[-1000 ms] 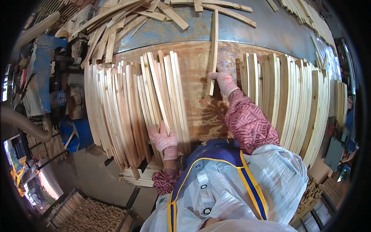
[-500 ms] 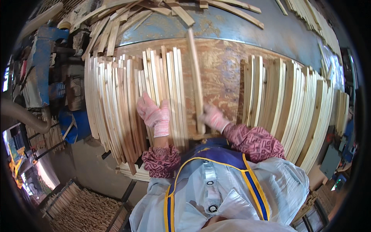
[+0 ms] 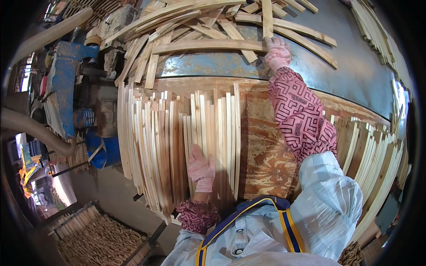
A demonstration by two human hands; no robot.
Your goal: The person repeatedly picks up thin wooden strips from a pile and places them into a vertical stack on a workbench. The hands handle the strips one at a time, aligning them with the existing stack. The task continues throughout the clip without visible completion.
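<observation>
My left hand (image 3: 200,166), in a pink-and-white work glove, lies with its fingers stretched out on a row of pale wooden strips (image 3: 166,133). These strips lie side by side, lengthwise away from me, with uneven far ends. My right hand (image 3: 278,52), gloved alike, reaches far forward to a loose pile of wooden slats. Its fingers curl at the ends of two slats, a crosswise one (image 3: 213,45) and one pointing away from me (image 3: 267,17). Which of the two it grips is hard to tell.
Bare plywood (image 3: 262,155) shows between the left row and a second row of strips (image 3: 377,150) at right. Beyond lies a metal surface (image 3: 355,84). Blue machinery (image 3: 64,88) with hoses (image 3: 40,133) stands at left. A stack of wood pieces (image 3: 102,239) is at lower left.
My right hand has let go of the strip it held and moved forward to the slat pile. A longer strip now lies at the left row's right edge. My left hand stays on the row.
</observation>
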